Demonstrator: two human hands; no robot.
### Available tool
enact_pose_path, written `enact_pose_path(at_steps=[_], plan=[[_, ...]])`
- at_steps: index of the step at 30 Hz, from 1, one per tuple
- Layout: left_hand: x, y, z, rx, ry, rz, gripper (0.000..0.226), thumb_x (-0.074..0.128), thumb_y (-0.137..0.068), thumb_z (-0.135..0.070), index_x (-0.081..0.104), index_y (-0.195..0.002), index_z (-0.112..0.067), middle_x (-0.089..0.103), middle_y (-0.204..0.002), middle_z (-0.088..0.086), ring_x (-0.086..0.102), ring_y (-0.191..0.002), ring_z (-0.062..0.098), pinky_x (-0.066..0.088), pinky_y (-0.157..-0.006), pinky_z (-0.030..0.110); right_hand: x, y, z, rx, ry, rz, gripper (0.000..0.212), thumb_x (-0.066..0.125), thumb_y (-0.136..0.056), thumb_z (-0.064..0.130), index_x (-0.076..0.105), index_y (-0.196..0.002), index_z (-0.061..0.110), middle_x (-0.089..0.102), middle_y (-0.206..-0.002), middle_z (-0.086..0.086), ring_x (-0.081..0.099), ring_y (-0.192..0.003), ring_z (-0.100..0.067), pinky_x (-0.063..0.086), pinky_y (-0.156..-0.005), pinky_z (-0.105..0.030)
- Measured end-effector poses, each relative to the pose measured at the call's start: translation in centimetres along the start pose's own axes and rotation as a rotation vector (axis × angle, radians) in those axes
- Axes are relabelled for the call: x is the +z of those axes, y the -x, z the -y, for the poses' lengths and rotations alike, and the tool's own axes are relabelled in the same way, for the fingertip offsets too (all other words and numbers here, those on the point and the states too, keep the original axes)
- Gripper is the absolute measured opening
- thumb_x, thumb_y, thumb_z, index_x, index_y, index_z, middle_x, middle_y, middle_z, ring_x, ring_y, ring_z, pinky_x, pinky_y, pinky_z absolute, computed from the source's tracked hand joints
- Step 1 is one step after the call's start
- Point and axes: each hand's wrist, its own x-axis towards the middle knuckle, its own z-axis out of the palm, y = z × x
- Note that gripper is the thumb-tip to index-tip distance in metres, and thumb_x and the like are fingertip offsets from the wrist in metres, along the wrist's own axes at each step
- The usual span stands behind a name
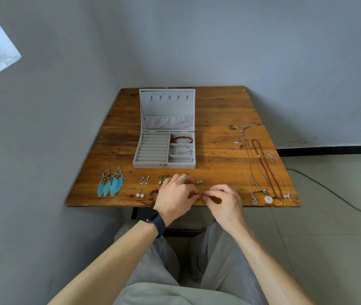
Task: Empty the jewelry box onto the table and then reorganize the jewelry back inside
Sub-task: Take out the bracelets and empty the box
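Note:
The grey jewelry box (153, 164) stands open at the table's middle, lid upright. A red bead bracelet (181, 139) and a silver bangle (182, 150) lie in its right compartments; the ring rows on the left hold nothing. At the front edge my left hand (175, 194) and my right hand (223, 199) meet, fingertips pinching a small piece of jewelry (202, 195) between them; it is too small to identify. Blue feather earrings (110, 183), silver drop earrings (144, 180), pearl studs (140, 195) and a small stud pair (199, 182) lie on the table.
Several necklaces (263, 170) are laid out lengthwise on the wooden table's (219, 111) right side, pendants near the front edge. More small earrings (164, 179) are partly hidden behind my left hand. Walls close in at the left and back.

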Motion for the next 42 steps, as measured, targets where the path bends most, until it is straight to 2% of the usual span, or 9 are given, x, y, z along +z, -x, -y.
enact_pose_path(at_steps=[6,14,17,21,23,30,35,39,42], plan=[[-1.2,-0.4,1.1,-0.012,0.005,-0.074,0.028,0.052,-0.097,-0.049,0.071,-0.112,-0.035,0.060,-0.124,-0.010,0.050,-0.116,0.013,0.039,-0.099,0.033,-1.1,-0.2,0.5,0.055,-0.056,0.092,0.020,0.076,-0.085,0.030,0.076,-0.106,0.027,0.063,-0.109,0.014,0.055,-0.101,-0.005,0.045,-0.088,-0.023],[-4.3,-3.9,8.8,-0.208,0.065,-0.192,0.042,0.052,-0.099,-0.040,0.054,-0.138,-0.025,0.061,-0.133,0.003,0.054,-0.123,0.024,0.050,-0.097,0.042,-3.1,-4.6,3.3,0.012,-0.070,0.136,0.022,0.067,-0.092,0.033,0.068,-0.114,0.031,0.063,-0.108,0.016,0.060,-0.093,0.005,0.043,-0.075,-0.010],[-4.3,-5.8,10.9,-0.198,0.034,-0.129,0.049,0.047,-0.101,-0.041,0.046,-0.147,-0.021,0.053,-0.146,0.005,0.047,-0.135,0.026,0.040,-0.110,0.044,-2.7,-8.1,4.8,-0.058,-0.008,0.140,0.024,0.065,-0.093,0.033,0.066,-0.116,0.030,0.063,-0.107,0.016,0.060,-0.093,0.004,0.042,-0.075,-0.010],[-3.7,-7.5,12.3,-0.208,-0.034,0.039,0.057,0.029,-0.106,-0.046,0.023,-0.158,-0.027,0.020,-0.165,-0.003,0.013,-0.153,0.016,0.007,-0.122,0.048,-1.0,-13.2,6.3,-0.113,0.122,0.183,0.026,0.061,-0.095,0.037,0.064,-0.120,0.029,0.062,-0.111,0.014,0.059,-0.097,-0.004,0.049,-0.081,-0.021],[-2.7,-7.8,12.7,-0.245,-0.036,0.116,0.057,0.020,-0.106,-0.048,0.010,-0.160,-0.031,0.004,-0.167,-0.008,0.000,-0.154,0.011,0.001,-0.122,0.049,0.2,-15.5,6.9,-0.130,0.196,0.197,0.026,0.058,-0.096,0.039,0.065,-0.119,0.030,0.063,-0.110,0.014,0.059,-0.099,-0.006,0.052,-0.081,-0.026],[-1.7,-8.0,13.3,-0.255,-0.038,0.090,0.058,0.014,-0.105,-0.047,-0.001,-0.159,-0.033,-0.005,-0.167,-0.011,-0.007,-0.153,0.009,-0.006,-0.122,0.049,4.1,-21.6,8.6,-0.061,0.418,0.279,0.025,0.057,-0.095,0.046,0.072,-0.110,0.034,0.070,-0.113,0.009,0.064,-0.104,-0.017,0.054,-0.076,-0.030],[-1.5,-8.0,13.5,-0.258,-0.023,0.089,0.058,0.015,-0.105,-0.047,-0.001,-0.159,-0.033,-0.005,-0.167,-0.011,-0.007,-0.153,0.009,-0.006,-0.122,0.051,6.3,-23.9,9.8,0.101,0.546,0.414,0.026,0.060,-0.090,0.050,0.075,-0.101,0.032,0.072,-0.100,0.001,0.067,-0.090,-0.024,0.054,-0.073,-0.030],[-1.5,-7.9,13.7,-0.262,-0.015,0.092,0.058,0.014,-0.105,-0.048,0.000,-0.159,-0.033,-0.005,-0.167,-0.011,-0.007,-0.153,0.009,-0.006,-0.122,0.052,6.6,-24.7,9.9,0.148,0.545,0.480,0.026,0.058,-0.093,0.047,0.073,-0.099,0.027,0.070,-0.097,-0.001,0.066,-0.092,-0.024,0.050,-0.073,-0.030],[-1.6,-7.7,13.6,-0.261,-0.008,0.087,0.058,0.016,-0.105,-0.047,0.003,-0.160,-0.033,-0.001,-0.167,-0.011,-0.005,-0.153,0.009,-0.006,-0.122,0.053,5.5,-23.9,9.3,0.160,0.306,0.393,0.030,0.049,-0.101,0.040,0.069,-0.103,0.017,0.068,-0.090,0.003,0.063,-0.083,-0.016,0.051,-0.076,-0.032]])
